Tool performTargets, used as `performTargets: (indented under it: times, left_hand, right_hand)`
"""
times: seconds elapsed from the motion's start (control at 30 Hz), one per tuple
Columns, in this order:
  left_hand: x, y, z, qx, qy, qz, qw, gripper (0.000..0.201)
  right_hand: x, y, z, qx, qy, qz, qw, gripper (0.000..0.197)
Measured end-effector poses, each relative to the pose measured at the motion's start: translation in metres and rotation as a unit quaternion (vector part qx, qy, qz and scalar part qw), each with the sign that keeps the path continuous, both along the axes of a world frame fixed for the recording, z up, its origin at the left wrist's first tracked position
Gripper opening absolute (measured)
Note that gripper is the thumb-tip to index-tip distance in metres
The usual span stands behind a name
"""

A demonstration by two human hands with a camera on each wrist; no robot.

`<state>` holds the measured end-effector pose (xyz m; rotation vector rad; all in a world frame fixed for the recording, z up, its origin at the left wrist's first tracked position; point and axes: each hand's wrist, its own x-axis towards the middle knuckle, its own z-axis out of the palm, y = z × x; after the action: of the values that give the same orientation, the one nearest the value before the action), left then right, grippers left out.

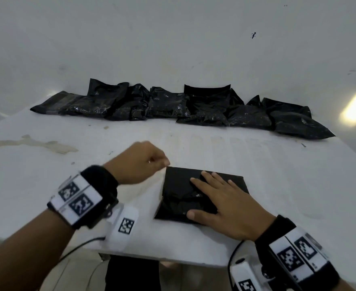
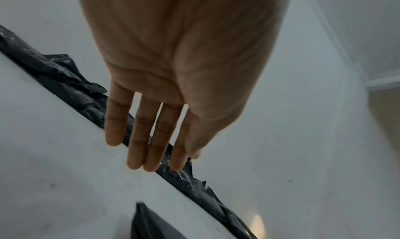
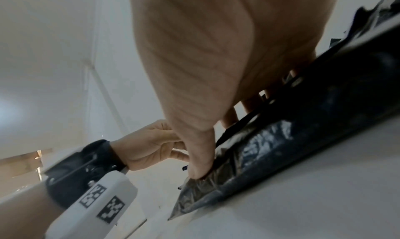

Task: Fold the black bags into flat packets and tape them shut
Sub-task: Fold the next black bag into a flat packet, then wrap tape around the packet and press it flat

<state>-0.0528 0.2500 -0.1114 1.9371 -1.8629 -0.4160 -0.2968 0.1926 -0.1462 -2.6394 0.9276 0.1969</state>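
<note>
A black bag (image 1: 178, 185), folded into a flat square packet, lies on the white table (image 1: 288, 175) near its front edge. My right hand (image 1: 221, 198) lies flat on the packet with fingers spread and presses it down; in the right wrist view its thumb (image 3: 199, 165) pushes on the bag's (image 3: 281, 140) near corner. My left hand (image 1: 141, 162) hovers just left of the packet's far left corner and holds nothing. In the left wrist view its fingers (image 2: 138, 140) are straight and together. No tape shows in any view.
Several filled, glossy black bags (image 1: 172, 108) lie in a row along the table's far edge against the white wall. A yellowish stain (image 1: 36, 143) marks the table at the left. Something dark (image 1: 131, 274) sits below the front edge.
</note>
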Motion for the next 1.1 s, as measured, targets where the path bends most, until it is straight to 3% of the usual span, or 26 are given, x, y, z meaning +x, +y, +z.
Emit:
performTargets:
  times: [0.1,0.27,0.53,0.7,0.9,1.1]
  left_hand:
    - [0.021,-0.030,0.008,0.000,0.019,0.069,0.997,0.018]
    - [0.057,-0.086,-0.005,0.035,0.023,0.148,0.988,0.019]
    - [0.097,-0.142,-0.043,0.082,-0.036,0.226,0.970,0.038]
    - [0.103,-0.160,-0.047,0.093,-0.079,0.207,0.971,0.053]
    - [0.103,-0.161,-0.045,0.057,-0.050,0.212,0.974,0.014]
    - [0.098,-0.152,-0.041,0.011,-0.029,0.206,0.978,0.013]
  right_hand:
    - [0.002,-0.008,0.003,0.020,-0.005,-0.012,1.000,0.083]
    - [0.013,-0.017,0.010,0.038,-0.014,-0.010,0.999,0.085]
    - [0.025,-0.033,0.016,0.037,-0.011,0.002,0.999,0.089]
    - [0.026,-0.038,0.018,0.044,-0.008,0.002,0.999,0.090]
    - [0.027,-0.039,0.016,0.047,-0.004,0.005,0.999,0.090]
    - [0.025,-0.036,0.013,0.041,-0.006,0.012,0.999,0.090]
